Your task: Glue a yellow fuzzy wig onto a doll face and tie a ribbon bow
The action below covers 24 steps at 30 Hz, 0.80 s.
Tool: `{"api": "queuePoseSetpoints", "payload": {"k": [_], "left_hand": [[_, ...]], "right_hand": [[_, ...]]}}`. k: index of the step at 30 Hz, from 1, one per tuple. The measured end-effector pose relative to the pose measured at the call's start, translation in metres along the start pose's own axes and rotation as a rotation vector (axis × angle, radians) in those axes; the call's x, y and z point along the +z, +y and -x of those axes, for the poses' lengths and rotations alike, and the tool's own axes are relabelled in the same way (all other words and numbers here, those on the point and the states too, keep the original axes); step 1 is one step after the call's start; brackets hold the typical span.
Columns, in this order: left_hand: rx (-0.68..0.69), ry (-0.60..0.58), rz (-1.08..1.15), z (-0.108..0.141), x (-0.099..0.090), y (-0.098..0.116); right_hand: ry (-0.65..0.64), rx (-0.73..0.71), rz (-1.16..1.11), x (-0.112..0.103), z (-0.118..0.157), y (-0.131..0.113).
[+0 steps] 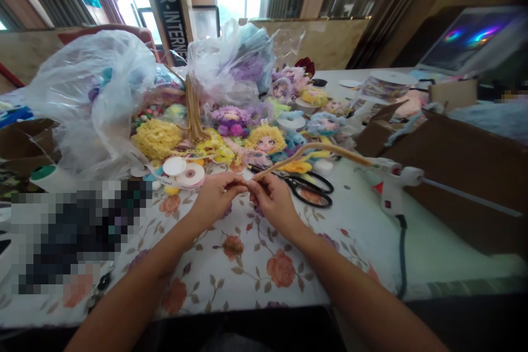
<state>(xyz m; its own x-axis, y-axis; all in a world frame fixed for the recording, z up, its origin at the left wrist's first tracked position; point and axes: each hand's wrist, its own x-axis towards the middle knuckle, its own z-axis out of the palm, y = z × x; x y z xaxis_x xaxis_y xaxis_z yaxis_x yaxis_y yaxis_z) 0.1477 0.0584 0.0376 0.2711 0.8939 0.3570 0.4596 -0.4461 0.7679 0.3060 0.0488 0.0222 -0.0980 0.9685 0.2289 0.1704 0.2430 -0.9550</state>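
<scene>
A long, thin tan stem-like strip [307,148] arcs up from my fingers and bends over to the right, its far part passing close to the glue gun. My right hand [274,202] pinches it near its end between thumb and fingers. Fingertip to fingertip with it, my left hand [218,198] is closed on the same end; the exact tip is hidden. Just right of my right hand lie black-handled scissors [311,190] on the floral tablecloth [247,280]. A bundle of similar tan strips [193,110] stands farther back.
A white glue gun [390,187] with a dark cord stands at right, before a cardboard box [457,176]. Behind my hands are a yellow-haired doll [266,143], yellow yarn [157,140], ribbon spools [192,175] and plastic bags [111,82]. A thread cone [51,179] is at left.
</scene>
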Motion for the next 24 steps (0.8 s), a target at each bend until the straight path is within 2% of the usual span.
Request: {"api": "queuePoseSetpoints", "payload": {"k": [3,7,11,17,21,24], "left_hand": [[0.05,0.02,0.008,0.002,-0.001,-0.001],[0.067,0.116,0.037,0.004,0.001,-0.001],[0.072,0.108,0.082,0.006,0.0,0.002],[0.014,0.082,0.241,0.009,0.001,0.009],[-0.08,0.201,0.306,0.011,0.006,0.008],[-0.039,0.349,0.211,0.01,0.008,0.005]], "right_hand": [[-0.026,0.01,-0.049,-0.002,-0.001,-0.002],[-0.054,0.031,-0.104,-0.004,-0.001,-0.007],[-0.096,0.048,-0.201,-0.009,-0.003,-0.014],[-0.248,0.277,-0.504,-0.018,-0.006,-0.014],[-0.211,0.423,-0.737,-0.002,-0.003,-0.008],[-0.18,0.43,-0.757,0.012,0.003,-0.005]]}}
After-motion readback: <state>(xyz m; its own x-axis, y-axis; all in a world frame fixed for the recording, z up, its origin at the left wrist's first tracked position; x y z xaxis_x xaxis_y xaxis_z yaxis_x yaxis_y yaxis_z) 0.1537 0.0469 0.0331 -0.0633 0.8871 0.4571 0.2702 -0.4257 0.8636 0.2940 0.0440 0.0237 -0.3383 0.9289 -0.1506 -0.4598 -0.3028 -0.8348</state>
